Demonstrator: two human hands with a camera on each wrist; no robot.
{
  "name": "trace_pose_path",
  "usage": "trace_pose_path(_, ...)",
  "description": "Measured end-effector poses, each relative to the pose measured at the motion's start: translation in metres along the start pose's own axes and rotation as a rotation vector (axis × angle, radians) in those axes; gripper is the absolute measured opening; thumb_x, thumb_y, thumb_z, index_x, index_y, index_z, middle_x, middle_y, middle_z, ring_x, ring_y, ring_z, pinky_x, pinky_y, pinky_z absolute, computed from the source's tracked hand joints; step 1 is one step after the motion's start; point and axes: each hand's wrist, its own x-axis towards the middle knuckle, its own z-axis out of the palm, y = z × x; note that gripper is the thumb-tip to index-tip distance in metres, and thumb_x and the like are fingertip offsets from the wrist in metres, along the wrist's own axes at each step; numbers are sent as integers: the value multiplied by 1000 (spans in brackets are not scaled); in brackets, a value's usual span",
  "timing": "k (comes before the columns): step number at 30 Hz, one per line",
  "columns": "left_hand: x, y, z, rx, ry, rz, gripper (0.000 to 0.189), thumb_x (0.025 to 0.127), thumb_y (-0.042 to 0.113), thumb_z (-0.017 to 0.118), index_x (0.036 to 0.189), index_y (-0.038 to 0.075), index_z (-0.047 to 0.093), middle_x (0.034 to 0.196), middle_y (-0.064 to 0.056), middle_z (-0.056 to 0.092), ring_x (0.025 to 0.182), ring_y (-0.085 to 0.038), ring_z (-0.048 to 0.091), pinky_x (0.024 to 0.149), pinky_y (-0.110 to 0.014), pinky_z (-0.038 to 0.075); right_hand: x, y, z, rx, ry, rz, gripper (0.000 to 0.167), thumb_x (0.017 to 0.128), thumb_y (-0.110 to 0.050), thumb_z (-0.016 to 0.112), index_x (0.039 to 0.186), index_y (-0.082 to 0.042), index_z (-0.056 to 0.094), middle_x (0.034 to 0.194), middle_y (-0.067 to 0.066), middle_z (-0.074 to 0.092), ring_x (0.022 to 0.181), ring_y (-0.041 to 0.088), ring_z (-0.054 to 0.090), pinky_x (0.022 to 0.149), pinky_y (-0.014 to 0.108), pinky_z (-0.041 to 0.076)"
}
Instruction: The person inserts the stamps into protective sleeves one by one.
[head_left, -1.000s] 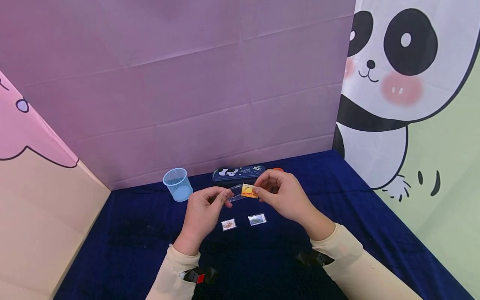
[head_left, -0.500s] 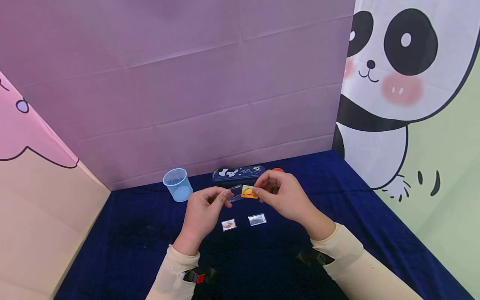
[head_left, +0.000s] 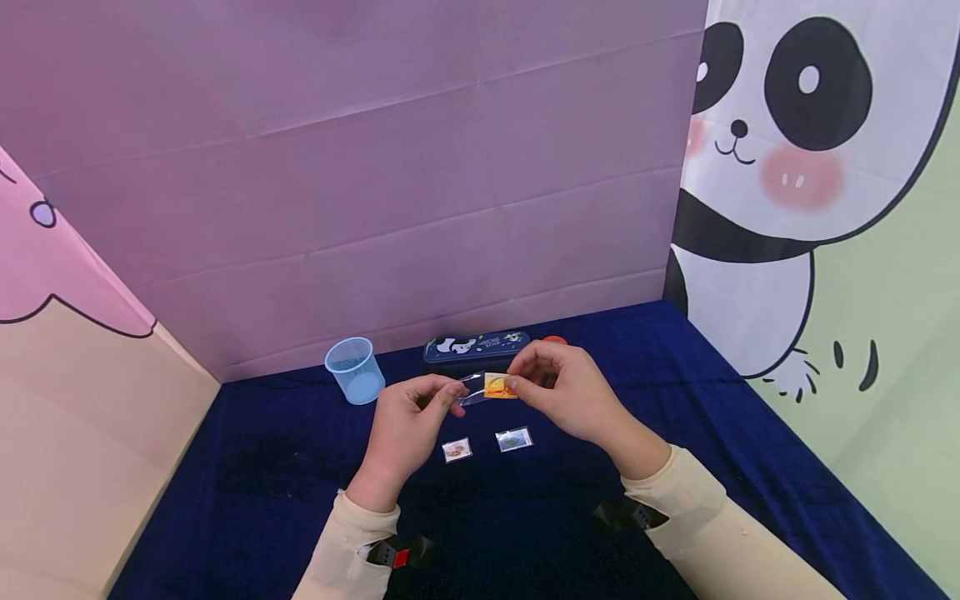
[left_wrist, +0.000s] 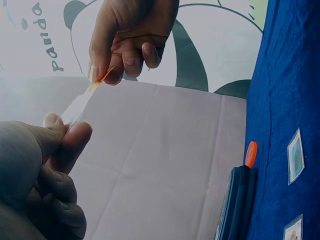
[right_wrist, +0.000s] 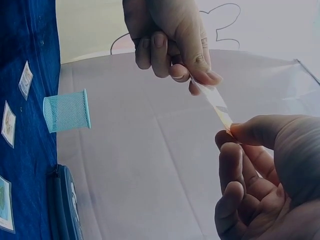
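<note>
My left hand [head_left: 407, 429] pinches a clear plastic sleeve [head_left: 472, 388] between thumb and forefinger, above the table. Its other fingers are curled in the left wrist view. My right hand [head_left: 566, 392] pinches a small yellow-orange picture card [head_left: 498, 386] by its right end. Card and sleeve meet in one line between the hands; how far the card sits inside the sleeve I cannot tell. Below them on the cloth lie a small sleeved card with a reddish picture [head_left: 457, 450] and one with a bluish-green picture [head_left: 514, 439]. Another card [right_wrist: 26, 80] shows in the right wrist view.
A light blue mesh cup [head_left: 356, 371] stands behind the left hand. At the back lies a dark blue panda pencil case [head_left: 477, 348], with an orange-red round thing [head_left: 555, 339] beside it, partly hidden. Dark blue cloth [head_left: 255, 467] covers the table, and curtains enclose it.
The yellow-orange card and the clear sleeve have dipped and tilted very slightly. Both hands keep the same pinch in nearly the same place.
</note>
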Motion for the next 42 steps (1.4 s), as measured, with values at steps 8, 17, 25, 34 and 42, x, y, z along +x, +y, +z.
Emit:
trace_pose_path(8, 0, -1, 1, 6, -10, -11, 12, 102, 21, 70, 97, 17, 81, 78, 8, 72, 74, -13, 67, 56, -27, 41, -1, 0, 0, 9, -6, 13, 6, 97, -20, 78, 100, -18, 74, 86, -1, 68, 70, 20, 61, 61, 30, 48)
trace_pose_path(17, -2, 1, 2, -6, -66, -12, 15, 107, 27, 64, 110, 19, 77, 86, 7, 72, 75, -17, 66, 61, -30, 48, -2, 1, 1, 13, -6, 8, 6, 98, -22, 77, 101, -18, 75, 86, 0, 67, 69, 21, 60, 61, 30, 50)
trace_pose_path(25, -2, -1, 3, -4, -61, -4, 12, 106, 28, 66, 108, 20, 74, 88, 10, 72, 64, -16, 58, 55, -30, 44, -2, 0, 2, 24, -6, 1, 6, 98, -23, 77, 101, -17, 75, 85, 0, 67, 68, 21, 60, 60, 30, 49)
trace_pose_path(34, -1, -1, 1, -25, -22, 35, 13, 104, 22, 69, 107, 21, 81, 88, 3, 64, 60, -21, 46, 53, -28, 38, -2, 1, 3, 30, -8, 7, 8, 97, -25, 78, 100, -18, 75, 82, 0, 65, 67, 21, 59, 58, 30, 47)
trace_pose_path(42, -1, 0, -1, -77, 42, 30, 10, 99, 23, 75, 105, 18, 82, 82, 2, 67, 57, -20, 44, 50, -26, 34, -3, 2, 0, 12, 46, -2, 6, 97, -22, 78, 102, -18, 79, 85, -1, 66, 67, 21, 57, 58, 29, 47)
